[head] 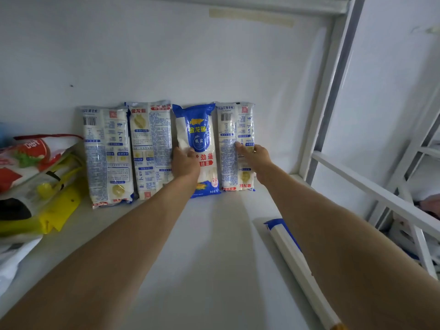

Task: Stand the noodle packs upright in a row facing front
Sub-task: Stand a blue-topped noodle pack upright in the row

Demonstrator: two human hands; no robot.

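I see four noodle packs standing upright in a row against the white back wall [214, 67] of the shelf [202, 246]. The first pack [107, 158], at the left end, leans slightly and shows its printed back with a barcode at the top. The second pack [151, 148] also shows dense small print, with its bottom end hidden in part by my left forearm. The third pack [202, 139] is the only one facing front: a blue top and bottom, a yellow brand name on a blue label, red characters below. The fourth pack [234, 146], at the right end, shows its back with a barcode at the top. My left hand [185, 163] is closed around the left edge of the third pack at mid-height, thumb on its front face. My right hand [256, 160] lies on the fourth pack's lower half, fingers spread flat over its front and right edge; I cannot tell whether it grips or only presses. A fifth pack [297, 265] lies flat on the shelf under my right forearm, well apart from the row. Red and yellow bags [35, 186] are piled at the left.
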